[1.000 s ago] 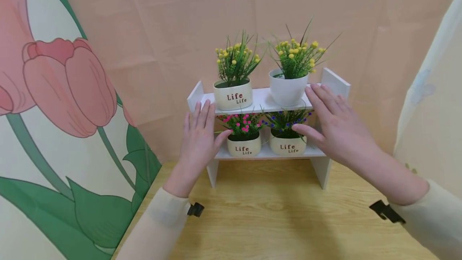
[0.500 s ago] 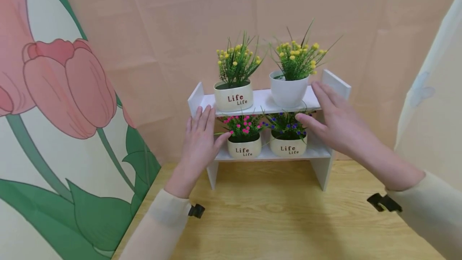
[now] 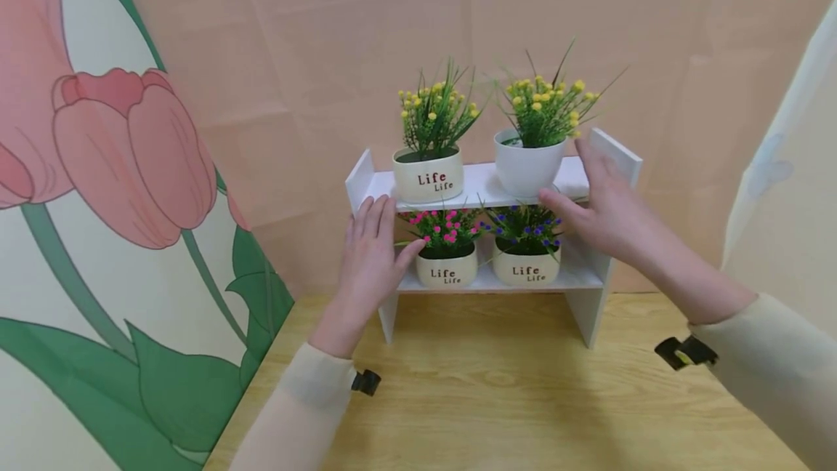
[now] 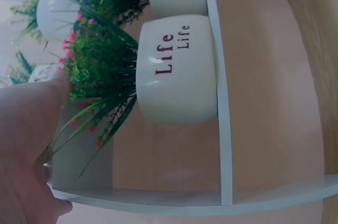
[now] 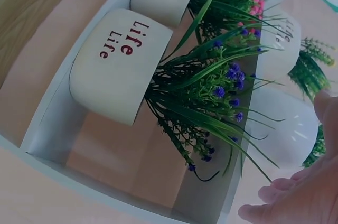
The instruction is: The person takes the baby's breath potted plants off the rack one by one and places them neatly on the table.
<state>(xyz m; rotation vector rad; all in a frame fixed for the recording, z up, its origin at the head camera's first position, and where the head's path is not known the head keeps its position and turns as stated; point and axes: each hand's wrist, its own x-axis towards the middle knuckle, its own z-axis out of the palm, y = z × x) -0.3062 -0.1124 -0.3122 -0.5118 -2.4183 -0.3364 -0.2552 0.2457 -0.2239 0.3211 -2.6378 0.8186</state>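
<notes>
A white two-tier shelf [image 3: 484,283] holds flower pots. On its upper tier stand a cream "Life" pot [image 3: 428,179] and a plain white pot [image 3: 528,166], each with yellow flowers. Below them are a cream pot [image 3: 447,269] with pink flowers and another cream pot [image 3: 527,267] with purple-blue flowers. My left hand [image 3: 373,260] is at the shelf's left upright, fingers extended; whether it touches the board is unclear. My right hand [image 3: 611,213] is just right of the white pot, holding nothing. In the right wrist view its fingertips [image 5: 282,184] appear apart from that pot.
The shelf stands on a wood-grain table [image 3: 497,384] against a pinkish cloth backdrop [image 3: 366,35]. A tulip-printed panel [image 3: 216,398] borders the left side, and a pale panel [image 3: 785,238] borders the right. Grass blades poke out past the lower tier's front.
My right hand has drawn slightly right, away from the white pot. My left hand has dropped a little at the left upright. The pots keep their places on the shelf.
</notes>
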